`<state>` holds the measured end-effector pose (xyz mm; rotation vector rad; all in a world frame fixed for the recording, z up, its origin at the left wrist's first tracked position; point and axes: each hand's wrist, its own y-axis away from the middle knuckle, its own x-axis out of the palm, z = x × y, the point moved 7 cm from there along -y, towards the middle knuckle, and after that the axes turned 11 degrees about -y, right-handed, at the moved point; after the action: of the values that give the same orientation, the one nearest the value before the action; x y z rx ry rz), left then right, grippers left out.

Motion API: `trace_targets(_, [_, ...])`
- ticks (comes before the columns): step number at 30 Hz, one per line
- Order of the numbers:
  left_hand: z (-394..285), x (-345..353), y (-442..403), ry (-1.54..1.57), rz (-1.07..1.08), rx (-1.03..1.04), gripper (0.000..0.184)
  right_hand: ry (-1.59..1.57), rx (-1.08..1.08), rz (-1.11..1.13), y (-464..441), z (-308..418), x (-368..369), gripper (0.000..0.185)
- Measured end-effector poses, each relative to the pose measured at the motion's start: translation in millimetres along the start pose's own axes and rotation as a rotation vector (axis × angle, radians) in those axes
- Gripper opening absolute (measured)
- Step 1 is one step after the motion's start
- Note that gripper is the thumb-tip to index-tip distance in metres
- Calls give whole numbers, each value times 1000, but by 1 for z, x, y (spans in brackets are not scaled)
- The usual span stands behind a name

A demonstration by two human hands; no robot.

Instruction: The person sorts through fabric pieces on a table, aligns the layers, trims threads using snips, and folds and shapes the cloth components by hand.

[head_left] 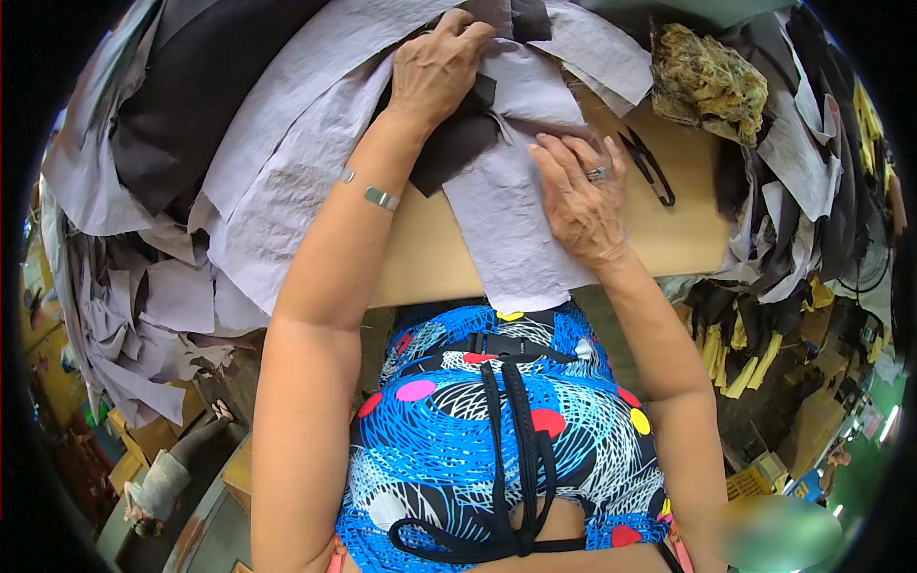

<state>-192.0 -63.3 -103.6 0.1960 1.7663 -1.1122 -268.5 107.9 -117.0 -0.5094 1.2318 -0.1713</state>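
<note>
A pale lavender fabric piece [506,205] lies on the tan table [688,205], its lower end reaching over the front edge. My right hand [583,196] rests palm down on its right side, fingers slightly bent and apart, with a ring on one. Farther up, my left hand [439,67] has its fingers curled onto the fabric at the top; its fingertips are partly hidden. Between my hands is a dark fabric piece [458,148], partly under the lavender one. Black thread snips [650,167] lie just right of my right hand.
Large lavender and dark fabric pieces [277,172] heap up on the left, some hanging over the edge. A tangled yellowish clump [709,84] sits at the upper right. More fabric strips [798,162] hang on the right. Another person [160,487] is at the lower left.
</note>
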Motion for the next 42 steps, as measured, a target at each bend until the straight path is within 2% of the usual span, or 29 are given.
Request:
trace_targets(1, [-2, -6, 3, 84, -30, -10, 17, -13, 2, 12, 2, -1, 2, 40])
trace_targets(4, [-5, -12, 7, -15, 142, -99, 20, -52, 2, 38, 2, -3, 7, 39])
trace_targets(7, [1, 5, 6, -67, 110, -22, 21, -62, -1, 63, 2, -3, 7, 39])
trace_targets(8, [5, 4, 1, -111, 222, -94, 17, -57, -5, 76, 2, -3, 8, 38])
trace_targets(11, [6, -3, -5, -157, 176, -137, 14, -58, -4, 103, 2, 0, 8, 39])
trace_targets(12, [9, 10, -2, -177, 243, -174, 14, -63, -1, 109, 1, 1, 8, 39])
trace_targets(15, [12, 4, 0, -71, 77, -166, 16, -89, -4, 92, 2, 1, 8, 39])
trace_targets(16, [15, 8, 3, -40, 102, -162, 23, -89, -2, 94, 2, 1, 7, 39])
trace_targets(19, [9, -20, 3, 176, -103, -50, 30, -131, -3, 80, -1, 0, 6, 37])
trace_targets(20, [4, -25, 5, 183, -18, -61, 35, -168, -3, 66, -2, -3, 6, 37])
trace_targets(23, [-15, -23, 18, -57, 125, 28, 34, -201, -6, 61, -1, -4, 6, 36])
trace_targets(24, [-9, -14, 20, -37, 116, -34, 35, -201, -9, 65, -1, -3, 5, 36])
trace_targets(27, [0, 9, 10, 32, 294, -9, 16, -201, -22, 76, 0, -1, 3, 35])
trace_targets(28, [3, 12, 5, 113, 191, -20, 10, -199, -27, 81, 0, -1, 3, 35])
trace_targets(29, [5, 14, -3, 37, 141, 40, 7, -197, -33, 86, 0, -1, 4, 35])
trace_targets(31, [10, 25, -8, -96, 179, -1, 7, -198, -42, 90, 0, 2, 5, 35])
trace_targets(34, [21, 29, -2, 181, 537, -290, 26, -208, -47, 79, -1, 2, 4, 35])
trace_targets(37, [-15, -38, 9, 42, -93, 136, 20, -267, -17, 82, -3, -2, 5, 35])
trace_targets(39, [-32, -57, 40, 55, -26, 207, 39, -344, 38, 120, -10, -8, 4, 35])
trace_targets(40, [-36, -57, 53, 68, 86, 185, 42, -362, 59, 96, -14, -10, 2, 35])
trace_targets(42, [-34, -51, 69, 50, 170, 128, 28, -398, 94, 51, -25, -12, 1, 35])
